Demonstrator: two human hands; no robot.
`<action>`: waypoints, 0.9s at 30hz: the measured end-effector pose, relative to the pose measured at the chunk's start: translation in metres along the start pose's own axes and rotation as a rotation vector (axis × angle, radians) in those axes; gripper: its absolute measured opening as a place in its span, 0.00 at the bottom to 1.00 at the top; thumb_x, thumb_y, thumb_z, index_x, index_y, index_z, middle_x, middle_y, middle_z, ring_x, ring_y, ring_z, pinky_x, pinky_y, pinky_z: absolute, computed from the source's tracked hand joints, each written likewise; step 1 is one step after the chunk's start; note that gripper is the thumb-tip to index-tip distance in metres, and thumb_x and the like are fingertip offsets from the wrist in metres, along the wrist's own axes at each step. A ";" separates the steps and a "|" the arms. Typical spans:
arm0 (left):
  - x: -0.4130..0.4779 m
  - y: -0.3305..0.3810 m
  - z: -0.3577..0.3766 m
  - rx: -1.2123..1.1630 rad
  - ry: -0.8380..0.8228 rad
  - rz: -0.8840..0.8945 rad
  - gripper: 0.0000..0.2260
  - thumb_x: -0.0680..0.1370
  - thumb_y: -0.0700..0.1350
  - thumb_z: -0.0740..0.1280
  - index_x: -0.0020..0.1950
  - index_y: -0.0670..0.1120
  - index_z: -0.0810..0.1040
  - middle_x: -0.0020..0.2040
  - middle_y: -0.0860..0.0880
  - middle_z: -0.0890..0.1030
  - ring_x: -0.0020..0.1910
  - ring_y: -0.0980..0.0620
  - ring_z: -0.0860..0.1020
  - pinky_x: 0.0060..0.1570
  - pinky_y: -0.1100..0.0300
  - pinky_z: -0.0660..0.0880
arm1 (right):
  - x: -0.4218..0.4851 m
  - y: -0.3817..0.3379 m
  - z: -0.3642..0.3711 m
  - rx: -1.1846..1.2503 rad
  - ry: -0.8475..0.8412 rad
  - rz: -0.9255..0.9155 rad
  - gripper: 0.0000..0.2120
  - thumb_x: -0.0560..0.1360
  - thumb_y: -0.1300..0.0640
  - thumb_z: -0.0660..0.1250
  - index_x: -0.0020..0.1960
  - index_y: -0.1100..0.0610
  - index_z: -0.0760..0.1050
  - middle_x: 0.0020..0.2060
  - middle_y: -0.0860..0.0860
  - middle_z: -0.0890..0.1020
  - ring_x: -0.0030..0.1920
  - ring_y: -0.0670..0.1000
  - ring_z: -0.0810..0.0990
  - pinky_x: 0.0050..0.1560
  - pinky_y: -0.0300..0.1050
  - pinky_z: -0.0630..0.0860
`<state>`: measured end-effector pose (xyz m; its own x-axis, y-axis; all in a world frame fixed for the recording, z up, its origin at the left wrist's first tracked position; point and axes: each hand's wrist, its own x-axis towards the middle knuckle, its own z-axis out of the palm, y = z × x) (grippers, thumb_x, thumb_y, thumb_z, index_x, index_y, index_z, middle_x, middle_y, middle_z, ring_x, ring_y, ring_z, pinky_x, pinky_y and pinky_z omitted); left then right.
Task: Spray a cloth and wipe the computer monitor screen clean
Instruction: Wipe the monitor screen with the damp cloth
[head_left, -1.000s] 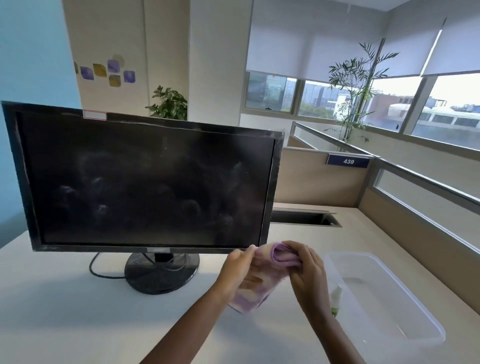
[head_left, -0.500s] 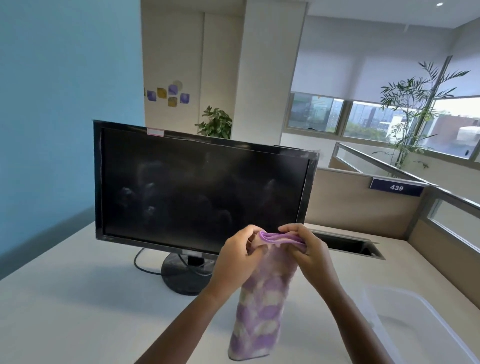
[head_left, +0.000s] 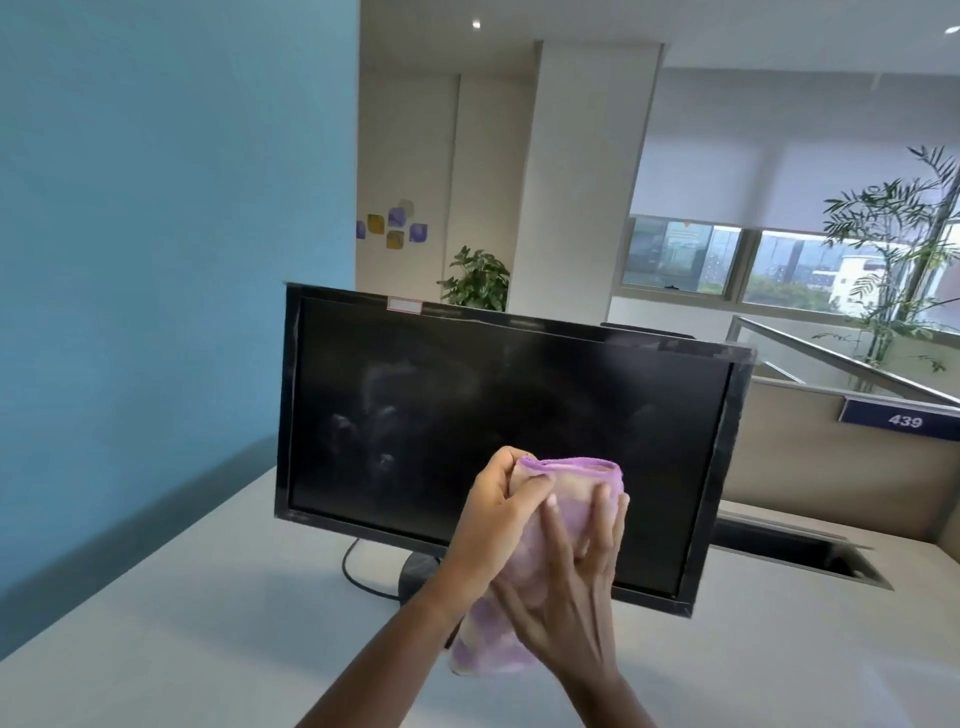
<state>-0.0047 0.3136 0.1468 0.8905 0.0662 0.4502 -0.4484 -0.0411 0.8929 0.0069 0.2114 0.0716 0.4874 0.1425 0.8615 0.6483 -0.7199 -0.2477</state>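
The left grip (head_left: 493, 519) curls around the upper left edge of the purple cloth (head_left: 569, 475), while the right grip (head_left: 571, 597) presses straight, spread fingers flat against it. The cloth hangs before the lower right of the smudged monitor (head_left: 467, 395), above the table (head_left: 208, 623).

Free room and obstacles. The desk (head_left: 197, 623) lies open to the left of and in front of the monitor (head_left: 467, 395), as far as the blue wall (head_left: 156, 260) that bounds it on the left. The monitor's base (head_left: 418, 571) and a looping cable (head_left: 349, 571) occupy the surface beneath the screen. To the right, a recess (head_left: 800, 556) in the desktop and the partition (head_left: 831, 478) close that side. The left hand (head_left: 493, 525), right hand (head_left: 566, 608) and cloth (head_left: 571, 493) between them cover the screen's lower right part; the upper and left parts are uncovered.
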 end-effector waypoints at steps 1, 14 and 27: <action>0.003 0.001 -0.009 -0.020 -0.027 -0.004 0.05 0.77 0.43 0.64 0.41 0.50 0.73 0.38 0.55 0.76 0.38 0.61 0.76 0.36 0.71 0.73 | 0.004 -0.005 0.009 0.052 -0.007 0.027 0.37 0.71 0.37 0.62 0.72 0.48 0.50 0.72 0.58 0.45 0.71 0.68 0.56 0.62 0.65 0.68; 0.069 0.007 -0.183 0.610 0.006 0.338 0.13 0.79 0.50 0.59 0.60 0.47 0.73 0.57 0.52 0.78 0.58 0.58 0.75 0.60 0.63 0.71 | 0.108 -0.062 0.095 0.132 0.126 0.019 0.26 0.74 0.49 0.59 0.70 0.51 0.58 0.71 0.59 0.56 0.61 0.56 0.71 0.42 0.33 0.71; 0.186 0.016 -0.288 1.033 0.127 0.441 0.21 0.81 0.50 0.50 0.71 0.43 0.65 0.73 0.44 0.66 0.75 0.45 0.58 0.74 0.49 0.55 | 0.215 -0.065 0.162 -0.403 0.248 0.054 0.26 0.77 0.45 0.54 0.69 0.59 0.66 0.71 0.57 0.66 0.73 0.62 0.56 0.69 0.67 0.50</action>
<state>0.1316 0.6125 0.2473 0.6299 -0.0596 0.7744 -0.3903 -0.8863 0.2493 0.1641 0.3989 0.2014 0.3283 -0.0334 0.9440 0.3231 -0.9351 -0.1455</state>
